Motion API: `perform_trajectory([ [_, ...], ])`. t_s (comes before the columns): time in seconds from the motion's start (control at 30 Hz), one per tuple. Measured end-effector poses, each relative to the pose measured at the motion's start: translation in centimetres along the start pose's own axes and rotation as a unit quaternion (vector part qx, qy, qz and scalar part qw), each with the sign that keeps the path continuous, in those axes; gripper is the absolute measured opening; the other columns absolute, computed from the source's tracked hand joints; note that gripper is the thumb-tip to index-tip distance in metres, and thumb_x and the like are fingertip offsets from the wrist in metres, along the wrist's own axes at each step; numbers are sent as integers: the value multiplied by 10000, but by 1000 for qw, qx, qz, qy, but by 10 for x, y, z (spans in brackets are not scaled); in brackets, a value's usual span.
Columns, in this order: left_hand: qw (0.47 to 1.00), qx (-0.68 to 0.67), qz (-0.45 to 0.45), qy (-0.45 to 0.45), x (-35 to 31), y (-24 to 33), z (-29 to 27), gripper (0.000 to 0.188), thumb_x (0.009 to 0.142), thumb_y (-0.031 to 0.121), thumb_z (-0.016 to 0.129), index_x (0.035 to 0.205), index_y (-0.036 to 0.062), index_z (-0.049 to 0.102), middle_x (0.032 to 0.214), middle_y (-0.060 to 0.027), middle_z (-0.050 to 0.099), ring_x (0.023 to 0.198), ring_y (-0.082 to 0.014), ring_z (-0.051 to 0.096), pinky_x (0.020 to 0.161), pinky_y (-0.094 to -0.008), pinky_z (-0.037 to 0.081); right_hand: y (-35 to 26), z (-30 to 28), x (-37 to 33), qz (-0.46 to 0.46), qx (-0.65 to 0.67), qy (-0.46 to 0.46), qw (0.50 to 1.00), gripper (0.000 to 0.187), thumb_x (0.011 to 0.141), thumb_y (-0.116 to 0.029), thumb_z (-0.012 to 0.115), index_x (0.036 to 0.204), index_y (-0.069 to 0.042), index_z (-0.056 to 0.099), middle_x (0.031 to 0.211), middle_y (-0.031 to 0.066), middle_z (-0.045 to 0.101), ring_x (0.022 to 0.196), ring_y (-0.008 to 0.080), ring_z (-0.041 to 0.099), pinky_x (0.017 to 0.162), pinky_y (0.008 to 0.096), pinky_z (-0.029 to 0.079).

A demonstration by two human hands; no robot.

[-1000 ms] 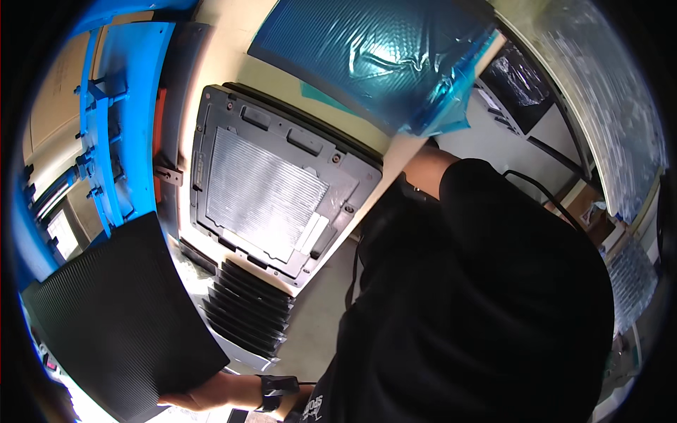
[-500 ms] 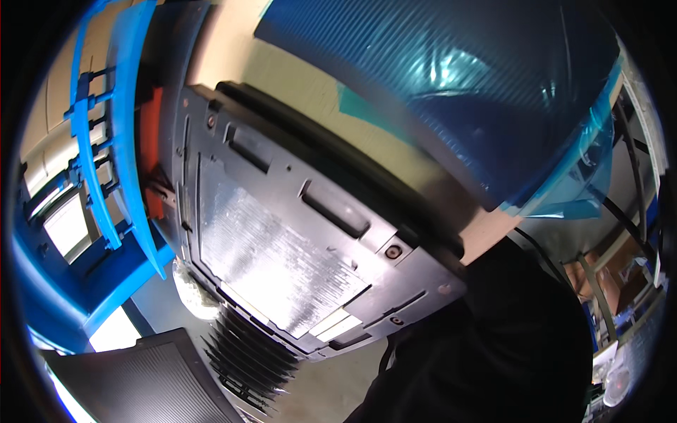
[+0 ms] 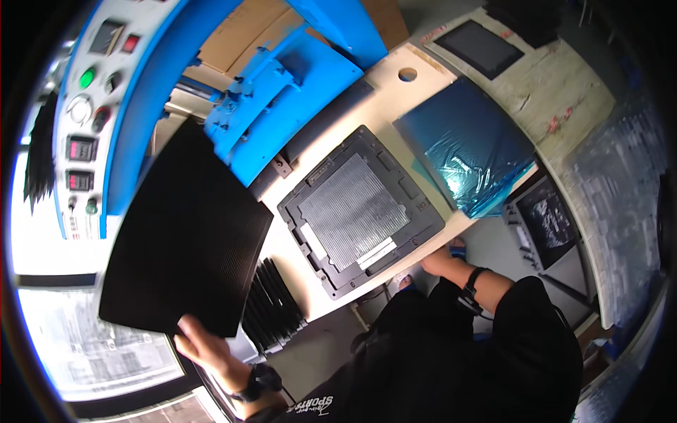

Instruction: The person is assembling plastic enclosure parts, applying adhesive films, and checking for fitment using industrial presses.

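Note:
My left hand (image 3: 201,345) grips the lower edge of a large black ribbed sheet (image 3: 187,233), thumb on its near face. The sheet is held up in front of the blue machine, left of the worktable. On the table lies a dark rectangular frame plate (image 3: 416,229) with a shiny ribbed silver panel (image 3: 356,211) set in it. My right hand (image 3: 437,261) is low by the table's front edge, close to the plate's near right corner. Its fingers are partly hidden there, and I cannot make out whether they hold anything.
A blue press (image 3: 303,84) stands behind the plate, with a control panel (image 3: 88,120) of buttons at the left. Blue film-covered sheets (image 3: 472,141) lie right of the plate. Several black sheets (image 3: 271,303) stand in a row below the table's left edge. A side table (image 3: 529,99) is farther right.
The view has swung and pulled back from the frame plate. Both hands have come into sight. The black ribbed sheet, earlier at the lower left, now appears raised higher in my left hand.

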State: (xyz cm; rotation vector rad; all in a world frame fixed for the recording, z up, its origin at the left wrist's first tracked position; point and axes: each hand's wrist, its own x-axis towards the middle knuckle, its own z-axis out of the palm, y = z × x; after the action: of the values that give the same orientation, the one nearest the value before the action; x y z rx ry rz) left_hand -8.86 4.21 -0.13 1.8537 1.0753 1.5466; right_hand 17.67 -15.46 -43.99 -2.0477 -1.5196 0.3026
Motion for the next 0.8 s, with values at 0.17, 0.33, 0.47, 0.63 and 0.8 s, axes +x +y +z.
perform_trajectory([
  [0.17,882,267,228,-314,-2,41,100,284,847,1,551,1125,22,604,1018,-164,659,860,-315,648,757,-339,508,-17,-174,-18,56,201,-417,885,443,884,-339,616,1176,-10,574,1034,169,642,959,274,625,819,334,487],
  [0.33,775,362,357,-374,-24,-23,168,404,806,22,523,1206,66,562,1186,-136,620,984,-311,649,827,-364,532,-65,-310,55,35,329,-227,916,382,854,-236,663,1160,-26,576,888,109,656,840,248,652,738,335,509],
  [0.47,744,429,292,-422,-75,-53,189,418,827,57,520,1243,93,548,1249,-113,588,1026,-332,630,847,-390,524,-104,-321,117,-256,20,58,965,666,759,-220,735,1347,-107,444,1255,146,526,1201,309,488,1014,439,372],
  [0.63,765,354,257,-472,-110,-42,182,552,744,57,628,1283,115,524,1317,-106,536,1136,-344,561,933,-410,476,-73,-238,136,-251,-118,-112,954,677,765,-138,674,1387,-195,413,1430,151,389,1340,344,331,1107,490,245],
  [0.8,786,366,115,-485,-111,-63,138,811,644,-17,664,1397,128,400,1474,-145,327,1358,-362,301,1107,-459,280,-73,-229,118,-241,-101,-107,959,682,752,-98,642,1386,-213,419,1440,153,375,1342,371,319,1111,503,240],
])
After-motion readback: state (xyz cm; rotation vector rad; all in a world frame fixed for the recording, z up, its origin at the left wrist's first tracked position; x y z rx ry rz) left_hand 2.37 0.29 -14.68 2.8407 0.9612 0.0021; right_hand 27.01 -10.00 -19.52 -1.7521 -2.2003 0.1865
